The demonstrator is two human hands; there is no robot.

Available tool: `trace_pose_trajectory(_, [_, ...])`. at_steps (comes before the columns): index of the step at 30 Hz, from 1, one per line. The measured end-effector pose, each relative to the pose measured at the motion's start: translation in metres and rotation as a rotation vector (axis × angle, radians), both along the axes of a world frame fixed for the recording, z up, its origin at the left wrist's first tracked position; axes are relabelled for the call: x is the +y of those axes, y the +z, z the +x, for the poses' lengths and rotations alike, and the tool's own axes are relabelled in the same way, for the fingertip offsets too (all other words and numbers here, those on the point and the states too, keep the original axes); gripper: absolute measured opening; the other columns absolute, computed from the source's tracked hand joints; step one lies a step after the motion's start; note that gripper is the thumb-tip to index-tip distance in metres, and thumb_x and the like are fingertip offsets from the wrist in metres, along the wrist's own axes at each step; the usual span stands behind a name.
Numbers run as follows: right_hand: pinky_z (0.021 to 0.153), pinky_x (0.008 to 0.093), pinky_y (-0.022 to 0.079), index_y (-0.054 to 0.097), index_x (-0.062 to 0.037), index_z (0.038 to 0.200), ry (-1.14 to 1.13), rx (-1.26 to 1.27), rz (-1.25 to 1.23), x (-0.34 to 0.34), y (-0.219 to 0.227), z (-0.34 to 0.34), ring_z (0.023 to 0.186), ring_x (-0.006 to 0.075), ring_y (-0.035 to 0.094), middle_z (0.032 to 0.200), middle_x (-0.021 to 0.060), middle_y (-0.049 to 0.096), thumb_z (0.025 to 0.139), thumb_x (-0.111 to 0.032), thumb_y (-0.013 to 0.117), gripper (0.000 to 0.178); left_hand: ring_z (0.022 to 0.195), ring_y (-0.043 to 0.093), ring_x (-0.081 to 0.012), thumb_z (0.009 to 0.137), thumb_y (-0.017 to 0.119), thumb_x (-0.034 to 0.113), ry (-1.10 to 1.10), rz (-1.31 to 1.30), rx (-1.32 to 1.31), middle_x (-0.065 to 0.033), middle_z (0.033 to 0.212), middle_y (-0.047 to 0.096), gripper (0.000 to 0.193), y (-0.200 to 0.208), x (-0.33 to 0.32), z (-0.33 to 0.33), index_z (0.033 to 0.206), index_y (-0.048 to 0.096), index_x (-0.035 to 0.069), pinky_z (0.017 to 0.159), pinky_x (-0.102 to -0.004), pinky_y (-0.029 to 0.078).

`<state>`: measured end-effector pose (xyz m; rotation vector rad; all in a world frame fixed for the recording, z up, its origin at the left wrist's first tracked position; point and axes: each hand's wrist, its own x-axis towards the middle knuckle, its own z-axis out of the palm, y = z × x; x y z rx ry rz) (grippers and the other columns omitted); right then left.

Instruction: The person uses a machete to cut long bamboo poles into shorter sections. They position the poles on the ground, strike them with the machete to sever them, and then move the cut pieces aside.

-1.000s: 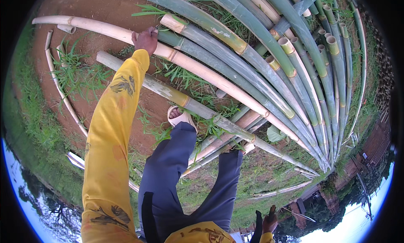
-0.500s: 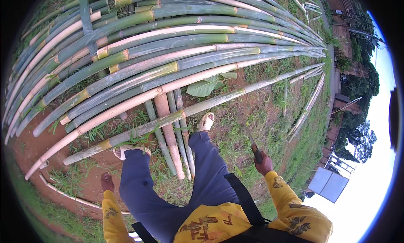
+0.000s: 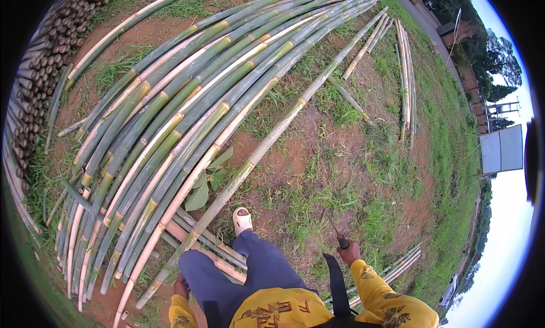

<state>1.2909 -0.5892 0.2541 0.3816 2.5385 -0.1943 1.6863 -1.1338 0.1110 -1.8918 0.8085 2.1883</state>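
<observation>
Right hand [image 3: 351, 252]: closed around knife [image 3: 343, 241].
Left hand [image 3: 180, 286]: seen beside thigh [image 3: 197, 268]; grip cannot be told.
Bamboo poles [image 3: 225, 107]: piled on ground [image 3: 296, 162].

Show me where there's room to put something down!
There's room on the grassy dirt between the lone bamboo pole, the short stick and the knife in the right hand. Another, narrower patch lies between that stick and the thin poles. The left is crowded: the big bamboo pile fills it.
</observation>
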Motion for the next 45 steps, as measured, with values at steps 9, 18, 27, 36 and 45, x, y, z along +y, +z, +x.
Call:
trace_pose_trajectory(9, [0.068,0.0419,0.055,0.072,0.0005,0.099,-0.33,0.207,-0.218,0.041,0.027,-0.058,0.07,0.032,0.071,0.078,0.017,0.072,0.078,-0.016,0.077,0.027,0.089,0.074,-0.0332,0.091,0.066,0.013,-0.423,0.081,0.094,-0.0202,0.104,0.073,0.045,-0.035,0.038,-0.231,0.13,0.056,-0.006,0.076,-0.0412,0.062])
trace_pose_trajectory(18, [0.072,0.0406,0.054,0.074,-0.0034,0.117,-0.455,-0.002,-0.221,0.093,-0.046,-0.168,0.079,0.0264,0.07,0.089,0.0164,0.072,0.078,-0.017,0.078,0.041,0.101,0.072,-0.0298,0.088,0.059,0.003,-0.919,-0.452,-0.018,-0.0199,0.115,0.073,0.041,-0.14,0.036,-0.503,0.128,0.064,-0.003,0.086,-0.0404,0.058])
trace_pose_trajectory(27, [0.06,0.0352,0.054,0.077,-0.0009,0.095,-0.796,-0.003,-0.217,0.19,-0.002,-0.258,0.068,0.0178,0.07,0.074,0.0079,0.072,0.075,-0.028,0.085,0.035,0.099,0.068,-0.0171,0.1,0.053,0.007,-0.937,-0.49,0.337,-0.0149,0.125,0.07,0.037,-0.014,0.169,-0.89,0.135,0.059,0.001,0.084,-0.0307,0.055])
trace_pose_trajectory(36, [0.076,0.0464,0.056,0.074,0.0084,0.092,-0.824,0.006,-0.301,0.328,-0.076,-0.43,0.092,0.0391,0.074,0.088,0.0262,0.074,0.078,-0.035,0.081,0.046,0.076,0.07,-0.017,0.09,0.058,0.009,-0.994,-0.53,-0.013,-0.0116,0.087,0.074,0.028,-0.128,0.274,-0.999,0.112,0.074,0.002,0.069,-0.0318,0.056])
trace_pose_trajectory(45, [0.047,0.0293,0.044,0.066,-0.0042,0.082,-0.859,0.111,-0.498,0.448,0.002,-0.824,0.049,0.0125,0.055,0.064,0.001,0.06,0.085,-0.013,0.076,0.014,0.092,0.073,-0.0321,0.091,0.06,0.033,-1.573,-0.683,-0.18,-0.0167,0.097,0.076,0.033,-0.135,0.428,-1.093,0.101,0.076,0.005,0.085,-0.0463,0.055])
